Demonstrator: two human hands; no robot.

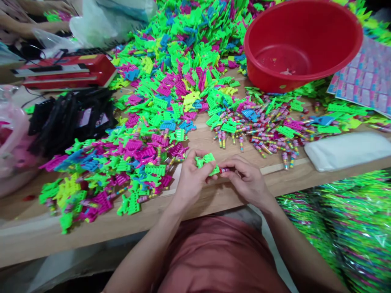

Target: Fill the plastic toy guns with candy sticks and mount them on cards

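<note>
Above the near edge of the wooden table [200, 132], a bright green plastic piece [210, 157] is pinched between the thumb and fingers of the left hand [192, 177]. By the right hand [249, 179], a small reddish tube [224, 170] is held between thumb and fingertips, its free end pointed at the piece's lower corner (whether it is touching or already inserted cannot be told). Should the tube be gripped too lightly or pressed askew, it could be sprung loose and lost among the other tubes [269, 130] heaped beyond, or dropped past the edge toward the clear-wrapped bundles [360, 228] below. By too hard a squeeze, the thin-looking piece might be bent.
</note>
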